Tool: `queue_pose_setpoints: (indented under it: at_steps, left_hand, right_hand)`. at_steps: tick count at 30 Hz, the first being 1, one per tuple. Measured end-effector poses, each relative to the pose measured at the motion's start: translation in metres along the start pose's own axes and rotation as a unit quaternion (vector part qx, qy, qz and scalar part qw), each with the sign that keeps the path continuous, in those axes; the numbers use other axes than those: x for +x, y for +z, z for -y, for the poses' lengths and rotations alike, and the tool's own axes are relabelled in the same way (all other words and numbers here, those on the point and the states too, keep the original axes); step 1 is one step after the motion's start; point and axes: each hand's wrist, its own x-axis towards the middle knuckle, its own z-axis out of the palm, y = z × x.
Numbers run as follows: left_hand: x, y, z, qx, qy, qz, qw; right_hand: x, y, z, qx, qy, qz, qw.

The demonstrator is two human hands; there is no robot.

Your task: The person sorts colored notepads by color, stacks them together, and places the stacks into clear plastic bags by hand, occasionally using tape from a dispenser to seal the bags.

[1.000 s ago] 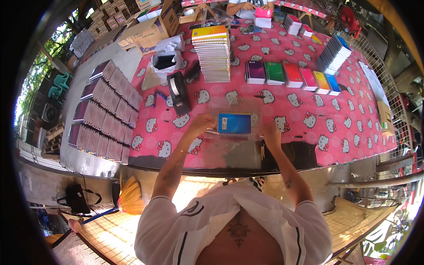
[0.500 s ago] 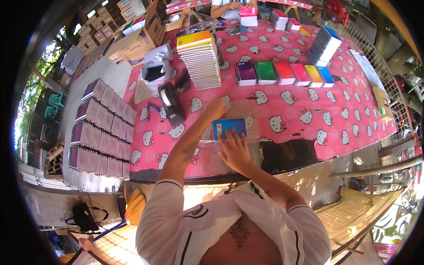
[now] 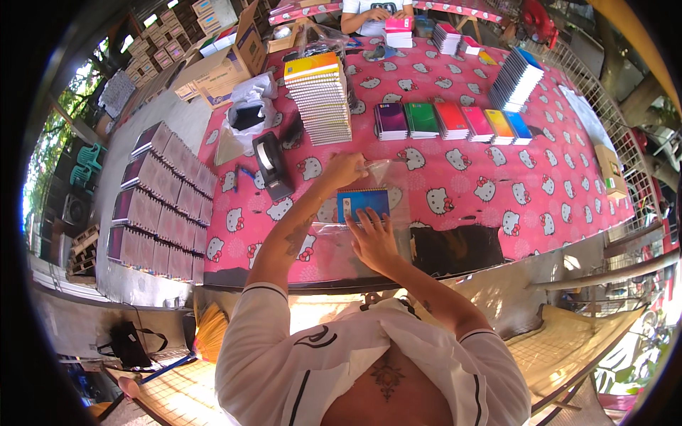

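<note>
A blue spiral-bound notebook (image 3: 362, 201) lies on a clear plastic sheet (image 3: 399, 202) at the front of the table. My right hand (image 3: 374, 239) rests flat on its near part, fingers spread and pressing the cover. Just beyond the notebook's spiral edge, my left hand (image 3: 346, 170) is closed with its fingers curled, pinching what looks like the far edge of the plastic sheet. The fingertips of that hand are partly hidden. To the left of it stands a black tape dispenser (image 3: 273, 167), with a blue pen (image 3: 247, 172) beside it.
A tall stack of yellow-topped notebooks (image 3: 320, 103) stands behind my left hand. A row of coloured notebooks (image 3: 451, 121) and a blue stack (image 3: 515, 82) sit farther right. Bundled notebooks (image 3: 160, 206) rise at the left edge. Across the table, a person (image 3: 373, 18) handles pink notebooks.
My left hand has moved slightly away from me, past the notebook's far edge. My right hand keeps its place on the notebook. The whole view has shifted a little.
</note>
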Motion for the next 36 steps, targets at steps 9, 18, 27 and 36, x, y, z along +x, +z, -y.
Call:
queue_pose_setpoints:
  at_steps: [9,18,27,36]
  left_hand:
    - [-0.008,-0.024,-0.03,-0.032,-0.036,0.087,0.995]
    - [-0.099,0.007,-0.058,0.033,0.059,-0.032,0.997]
    - [-0.109,-0.004,-0.07,-0.077,-0.096,-0.003,0.992]
    - [-0.114,0.028,-0.074,0.029,0.036,-0.087,0.995]
  right_hand:
    - [-0.002,0.004,-0.009,0.01,0.003,-0.005,1.0]
    - [0.001,0.013,-0.007,0.021,0.004,0.011,1.0]
    - [0.015,0.019,-0.021,0.229,0.08,0.041,0.969]
    - [0.038,0.002,-0.175,0.478,0.335,0.021,0.812]
